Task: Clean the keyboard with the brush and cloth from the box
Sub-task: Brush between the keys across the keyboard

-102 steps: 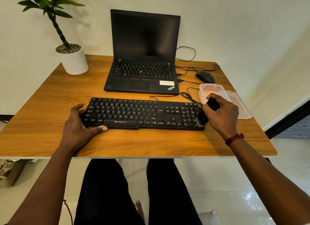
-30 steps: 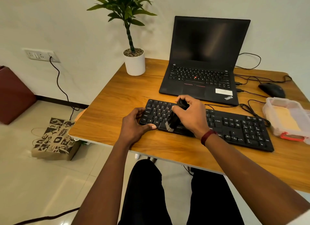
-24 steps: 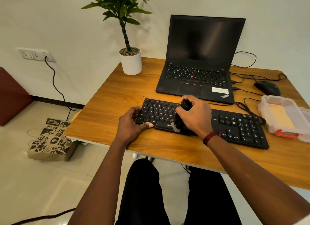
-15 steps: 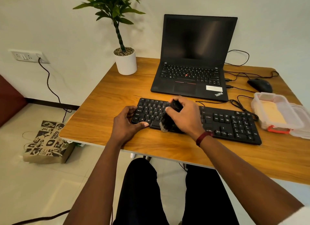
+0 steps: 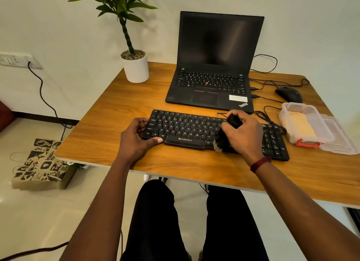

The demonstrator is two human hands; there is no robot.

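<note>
1. A wooden desk (image 5: 109, 124) stands against a pale wall, over a glossy tiled floor (image 5: 39, 212).
2. The black keyboard (image 5: 185, 130) lies along the desk's near middle. The left hand (image 5: 136, 142) grips its left end, thumb on the near edge.
3. The right hand (image 5: 243, 136) has its fingers wrapped round the black brush (image 5: 222, 142), bristles down on the keys right of the space bar.
4. At the right, a clear box (image 5: 307, 142) holds a yellowish cloth (image 5: 300, 124); its lid (image 5: 341, 142) lies just beside it.
5. Farther back are an open laptop (image 5: 214, 66), a mouse (image 5: 289, 94) and a potted plant (image 5: 136, 70).
6. Left of the desk, a wall socket (image 5: 13, 60) has a cable plugged in, and a printed paper bag (image 5: 41, 165) sits on the floor.
</note>
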